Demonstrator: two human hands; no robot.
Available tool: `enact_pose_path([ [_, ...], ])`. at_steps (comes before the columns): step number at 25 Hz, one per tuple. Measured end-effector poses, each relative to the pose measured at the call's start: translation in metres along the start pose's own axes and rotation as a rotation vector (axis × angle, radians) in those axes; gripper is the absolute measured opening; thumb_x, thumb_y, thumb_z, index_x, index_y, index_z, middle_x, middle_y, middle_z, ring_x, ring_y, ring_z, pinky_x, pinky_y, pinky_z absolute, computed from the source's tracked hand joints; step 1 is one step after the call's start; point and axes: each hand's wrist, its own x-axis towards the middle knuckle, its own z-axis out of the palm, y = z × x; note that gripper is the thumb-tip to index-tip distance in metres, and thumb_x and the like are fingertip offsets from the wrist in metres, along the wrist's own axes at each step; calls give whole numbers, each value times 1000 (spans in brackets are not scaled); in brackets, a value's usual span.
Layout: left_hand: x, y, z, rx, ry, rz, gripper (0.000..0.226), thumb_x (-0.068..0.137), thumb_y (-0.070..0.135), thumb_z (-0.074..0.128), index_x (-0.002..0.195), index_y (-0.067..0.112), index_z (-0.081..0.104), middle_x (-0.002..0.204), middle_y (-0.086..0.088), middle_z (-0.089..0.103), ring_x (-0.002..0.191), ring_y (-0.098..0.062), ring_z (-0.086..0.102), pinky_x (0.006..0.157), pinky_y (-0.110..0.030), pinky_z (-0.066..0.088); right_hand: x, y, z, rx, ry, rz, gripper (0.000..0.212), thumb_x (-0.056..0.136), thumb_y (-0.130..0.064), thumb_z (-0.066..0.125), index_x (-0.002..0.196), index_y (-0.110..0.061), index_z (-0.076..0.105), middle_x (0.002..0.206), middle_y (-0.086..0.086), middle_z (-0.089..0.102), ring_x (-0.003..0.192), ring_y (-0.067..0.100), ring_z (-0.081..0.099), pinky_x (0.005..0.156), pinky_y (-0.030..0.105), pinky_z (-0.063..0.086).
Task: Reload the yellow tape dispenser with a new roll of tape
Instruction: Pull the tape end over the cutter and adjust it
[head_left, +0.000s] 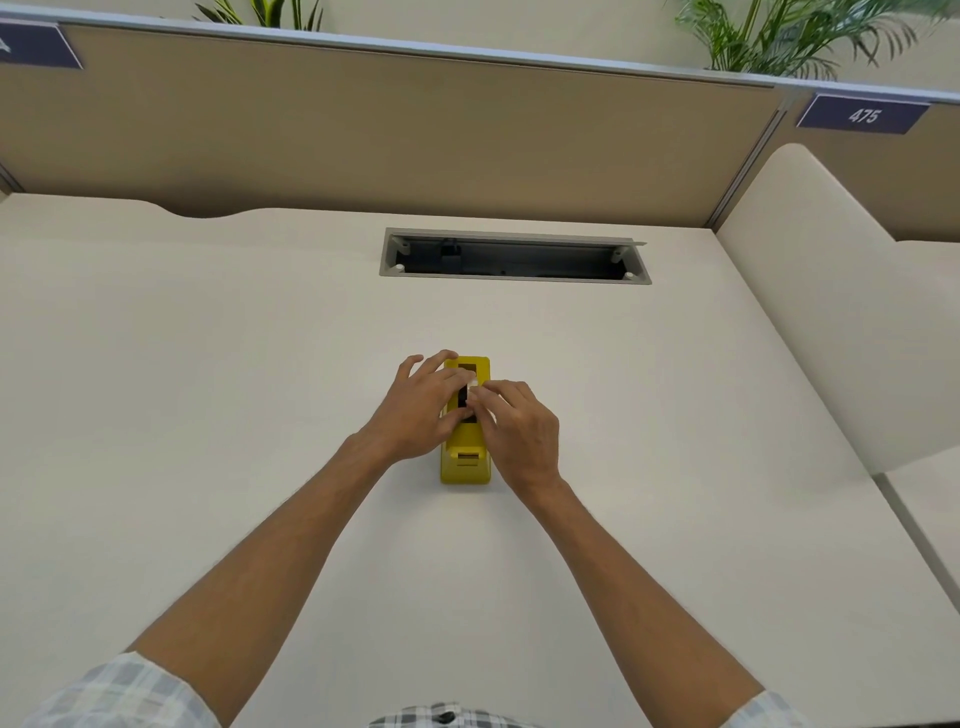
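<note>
The yellow tape dispenser (466, 457) stands on the white desk (260, 389), its cutter end toward me. My left hand (423, 410) rests against its left side, fingers reaching over the top slot. My right hand (519, 421) is on the right side, its fingertips pinching a small pale piece, seemingly the tape roll (471, 383), at the dark slot in the dispenser's top. Most of the roll is hidden by my fingers.
An open cable tray (514, 255) is set into the desk behind the dispenser. A beige partition (363, 130) closes the back, with a label reading 475 (863, 114). A rounded white side divider (831, 291) stands on the right.
</note>
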Motion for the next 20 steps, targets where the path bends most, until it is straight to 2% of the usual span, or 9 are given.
enact_pose_path([
  [6,0,0,-1,5,1,6,36,94,37,53,126,21,55,134,4,57,141,-17,27,114,-44,15,1,2,-1,-12,2,-43,4,85,-14,71,82,-15,74,82,-1,72,75,19,65,50,26,46],
  [12,1,1,-3,11,-13,6,35,95,37,52,126,20,55,134,5,57,142,-17,26,115,-44,14,5,-2,-5,-8,-8,-54,5,81,-8,76,80,-12,74,81,1,73,73,21,67,47,29,50],
  [20,2,1,-3,7,-15,12,34,95,36,53,124,21,56,133,5,58,141,-17,27,115,-44,14,5,-1,-6,-21,-28,-86,4,82,-8,75,83,-11,74,83,3,73,75,22,67,47,29,50],
])
